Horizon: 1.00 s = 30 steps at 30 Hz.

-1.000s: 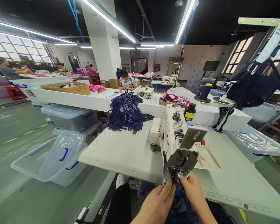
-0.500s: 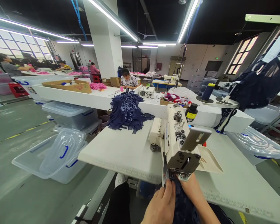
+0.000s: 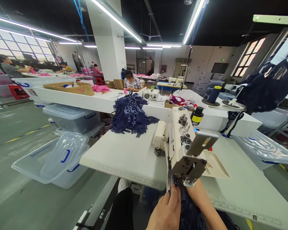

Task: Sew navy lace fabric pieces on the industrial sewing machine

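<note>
At the near edge of the counter (image 3: 124, 156), a dark blue cloth (image 3: 191, 212) is under the front end of the white sewing machine (image 3: 177, 147), and its loose part hangs down between the two forearms. The left hand (image 3: 165, 208) is on the left side of this cloth, with the fingers closed on it, just beside the metal parts at the front end. The right hand (image 3: 194, 189) comes from the right and goes behind the front end, so its fingers are hidden; I cannot tell if they grip the cloth or only rest on it.

The main danger, in my judgement, is for the fingers: the left fingertips are so near to the working place that, if the machine runs and the hand follows the cloth too far, they could be caught. The needle (I cannot see it clearly) would be the cause. The cloth looks soft and thin, therefore it could fold under itself or stretch if the two hands pull unequally. The weight of the hanging part could also drag the edge out of line.

On the far left of the machine, a pile of blue pieces (image 3: 129, 113) reaches over the counter, apart from the hands. On the right, a shallow tray (image 3: 217, 166) lies near the right forearm; a careless elbow could possibly push it.
</note>
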Motion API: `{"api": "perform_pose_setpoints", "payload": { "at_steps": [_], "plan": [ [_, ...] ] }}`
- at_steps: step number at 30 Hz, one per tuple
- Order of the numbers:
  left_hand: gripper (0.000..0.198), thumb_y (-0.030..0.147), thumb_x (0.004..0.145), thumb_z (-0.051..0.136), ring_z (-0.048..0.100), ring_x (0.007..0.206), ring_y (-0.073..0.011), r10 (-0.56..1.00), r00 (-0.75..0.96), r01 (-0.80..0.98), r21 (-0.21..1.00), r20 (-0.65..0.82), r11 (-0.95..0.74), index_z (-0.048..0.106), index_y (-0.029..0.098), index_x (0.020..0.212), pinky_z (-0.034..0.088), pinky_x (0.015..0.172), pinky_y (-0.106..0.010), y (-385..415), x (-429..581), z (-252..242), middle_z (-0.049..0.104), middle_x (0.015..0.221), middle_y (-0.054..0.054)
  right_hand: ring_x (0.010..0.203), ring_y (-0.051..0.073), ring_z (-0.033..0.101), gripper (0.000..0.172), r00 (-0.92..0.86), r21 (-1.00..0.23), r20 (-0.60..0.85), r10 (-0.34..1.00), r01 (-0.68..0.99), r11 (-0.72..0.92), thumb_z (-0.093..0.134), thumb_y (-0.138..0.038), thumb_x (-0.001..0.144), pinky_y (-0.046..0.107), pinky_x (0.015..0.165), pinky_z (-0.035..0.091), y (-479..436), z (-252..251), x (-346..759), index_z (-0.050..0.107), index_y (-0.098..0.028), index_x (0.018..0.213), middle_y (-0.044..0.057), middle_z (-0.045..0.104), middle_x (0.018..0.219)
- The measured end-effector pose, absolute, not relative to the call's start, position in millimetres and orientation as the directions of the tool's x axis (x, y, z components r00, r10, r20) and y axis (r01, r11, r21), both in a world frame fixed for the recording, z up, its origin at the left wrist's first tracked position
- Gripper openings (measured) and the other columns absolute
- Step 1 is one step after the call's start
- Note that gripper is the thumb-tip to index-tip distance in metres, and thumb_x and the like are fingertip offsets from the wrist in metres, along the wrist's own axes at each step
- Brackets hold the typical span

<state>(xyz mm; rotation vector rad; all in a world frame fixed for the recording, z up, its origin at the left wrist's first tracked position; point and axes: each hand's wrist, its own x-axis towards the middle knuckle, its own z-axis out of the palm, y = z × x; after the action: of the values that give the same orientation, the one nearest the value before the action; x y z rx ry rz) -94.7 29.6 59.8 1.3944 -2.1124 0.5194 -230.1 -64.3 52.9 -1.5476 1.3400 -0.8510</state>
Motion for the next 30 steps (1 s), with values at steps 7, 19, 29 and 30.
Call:
{"api": "perform_pose_setpoints", "payload": {
  "at_steps": [7,19,29,30],
  "plan": [
    [0.044,0.002,0.087,0.018,0.044,0.078,-0.0169,-0.716,-0.315,-0.921,-0.02,0.623,0.388,0.05,0.005,0.118,0.034,0.064,-0.029,30,-95,56,0.054,0.116,-0.012,0.114,0.023,0.052,0.049,0.157,-0.935,-0.071,-0.985,-0.355,0.011,0.046,-0.046,0.082,0.033,0.099,0.043,-56,47,-229,0.056,-0.006,0.109,0.02,0.054,0.123],
    [0.041,0.001,0.084,0.042,0.058,0.105,-0.0106,-0.816,-0.492,-0.564,0.603,0.303,0.565,0.05,0.016,0.121,0.048,0.091,-0.017,33,-61,98,0.052,0.117,-0.01,0.087,0.022,0.058,0.061,-0.198,-0.961,-0.005,-0.98,-0.271,0.059,0.049,-0.071,0.08,0.033,0.082,0.049,13,52,-267,0.062,-0.014,0.095,0.014,0.058,0.092],
    [0.025,0.029,0.096,0.041,0.052,0.095,-0.0109,-0.882,-0.316,-0.543,0.829,-0.349,-0.134,0.06,0.013,0.093,0.039,0.087,-0.019,52,10,73,0.055,0.099,-0.006,0.081,0.02,0.054,0.061,-0.047,-0.912,0.09,-0.995,-0.406,-0.063,0.044,-0.073,0.081,0.03,0.078,0.048,29,96,-268,0.061,-0.015,0.089,0.01,0.052,0.077],
    [0.028,0.035,0.094,0.044,0.053,0.094,-0.0134,-0.891,-0.285,-0.534,0.83,-0.353,-0.158,0.061,0.012,0.093,0.04,0.086,-0.021,54,9,69,0.056,0.096,-0.008,0.081,0.019,0.053,0.061,-0.021,-0.907,0.097,-0.995,-0.414,-0.08,0.044,-0.073,0.082,0.029,0.078,0.047,32,98,-269,0.061,-0.015,0.088,0.01,0.052,0.077]
  ]
}}
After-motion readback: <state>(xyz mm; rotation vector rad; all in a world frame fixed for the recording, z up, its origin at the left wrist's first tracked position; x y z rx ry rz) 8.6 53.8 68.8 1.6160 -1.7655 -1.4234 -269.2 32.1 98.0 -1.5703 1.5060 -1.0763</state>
